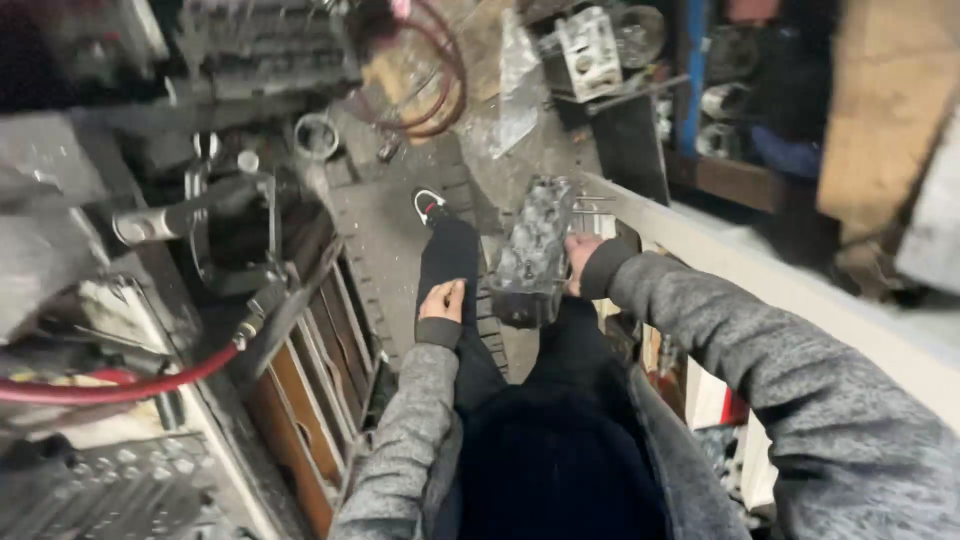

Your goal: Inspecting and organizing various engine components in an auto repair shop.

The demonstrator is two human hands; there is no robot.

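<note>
Right hand (580,258) gripped the far side of a grey metal casting (533,250), held upright over the right thigh, just beside the white ledge (760,270). Left hand (442,300) rested flat on the left thigh, fingers loose, holding nothing. White boxy part (590,52) sat at top centre on the floor clutter; clear plastic wrap (515,85) lay left of it. Red hose (120,385) crossed the lower left; red cable loop (435,70) up top. Wooden frames (310,390) crowded the left leg.

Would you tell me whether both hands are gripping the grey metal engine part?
No: only the right hand grips the grey metal engine part, while the left hand rests on the person's dark trouser leg.
</note>
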